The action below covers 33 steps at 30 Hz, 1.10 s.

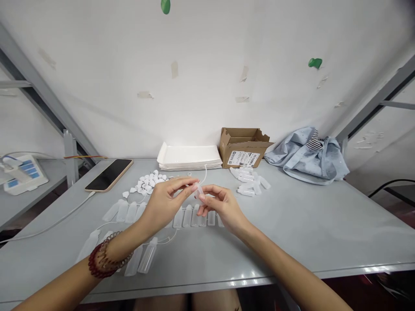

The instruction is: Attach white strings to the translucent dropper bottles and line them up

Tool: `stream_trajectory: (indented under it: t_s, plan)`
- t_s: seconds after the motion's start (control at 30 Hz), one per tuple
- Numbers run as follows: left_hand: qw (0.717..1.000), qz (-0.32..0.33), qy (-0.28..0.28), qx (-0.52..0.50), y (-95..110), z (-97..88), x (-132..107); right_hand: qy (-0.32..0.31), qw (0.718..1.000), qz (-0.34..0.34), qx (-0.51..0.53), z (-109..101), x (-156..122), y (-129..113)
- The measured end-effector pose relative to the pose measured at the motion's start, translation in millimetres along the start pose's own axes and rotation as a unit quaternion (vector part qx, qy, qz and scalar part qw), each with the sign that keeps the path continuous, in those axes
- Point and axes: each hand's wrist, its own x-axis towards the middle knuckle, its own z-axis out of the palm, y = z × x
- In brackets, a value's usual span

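Observation:
My left hand [165, 199] and my right hand [220, 205] meet over the middle of the grey table [324, 229]. Both pinch a small clear plastic tube [198, 191] between fingertips, and a thin white cord [205, 173] curves up from it. Below my hands lies a row of several clear plastic tubes [162, 214]. More clear tubes [142, 258] lie near my left wrist, which wears a dark red bead bracelet [100, 259]. A heap of small white caps [148, 182] sits just beyond my left hand.
A phone [109, 174] on a cable lies at the back left. A stack of white trays [189, 157], an open cardboard box [243, 147] and a blue cloth bag [308, 157] line the wall. Another cluster of clear tubes [250, 181] lies by the box.

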Motion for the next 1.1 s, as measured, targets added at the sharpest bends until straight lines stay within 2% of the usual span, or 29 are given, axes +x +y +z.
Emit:
stream_trajectory:
  t_s: [0.07,0.17,0.43,0.5,0.6,0.67,0.77,1.1]
  plan:
    - [0.994,0.086,-0.002,0.061,-7,1.3,-5,0.006,1.000,0.009,0.022,0,1,1]
    - [0.969,0.194,-0.002,0.149,-15,5.4,-13,0.010,0.999,0.027,0.036,1,1,2]
    - [0.926,0.280,-0.009,0.253,-22,9.4,-23,0.040,0.998,0.021,-0.047,3,-1,7]
    - [0.924,0.289,-0.001,0.250,-21,8.4,-23,0.041,0.998,0.019,-0.050,3,-1,8]
    - [0.939,0.280,0.030,0.197,-17,6.9,-24,0.019,0.999,0.012,-0.029,4,-2,6]
    - [0.947,0.277,0.030,0.159,-13,5.6,-26,-0.024,0.999,0.022,0.007,3,-2,4]
    - [0.952,0.280,0.001,0.125,-11,3.2,-29,-0.086,0.993,0.043,0.065,1,-2,2]
    - [0.951,0.266,-0.036,0.157,-17,-1.1,-32,-0.048,0.996,0.048,0.053,4,-3,8]
